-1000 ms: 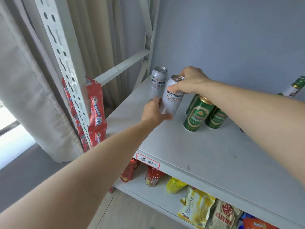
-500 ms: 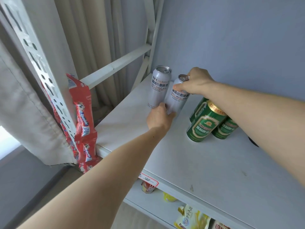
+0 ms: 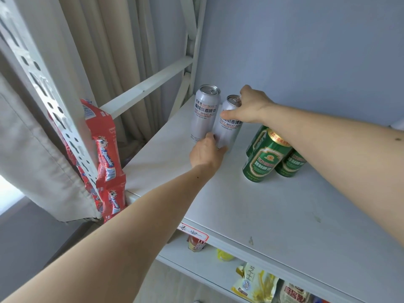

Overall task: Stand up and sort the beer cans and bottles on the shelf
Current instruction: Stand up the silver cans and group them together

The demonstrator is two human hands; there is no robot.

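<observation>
Two tall silver beer cans stand side by side at the back left of the white shelf [image 3: 273, 206]. The left silver can [image 3: 204, 112] stands free. My right hand [image 3: 251, 108] grips the top of the right silver can [image 3: 228, 130], and my left hand [image 3: 207, 152] holds it at the base. To the right stand three green beer cans: one in front [image 3: 265, 159], one behind it [image 3: 256, 136], and a third [image 3: 290, 164] partly hidden under my right forearm.
A perforated white upright [image 3: 43, 84] with hanging red snack packets [image 3: 107, 162] stands at the left, in front of a beige curtain [image 3: 32, 149]. A grey wall [image 3: 306, 51] backs the shelf. The lower shelf holds snack bags [image 3: 255, 283] behind a price label [image 3: 193, 234].
The silver can in both hands has gone from tilted to upright beside the other silver can. The view has shifted, so the bottle at the right edge is out of sight.
</observation>
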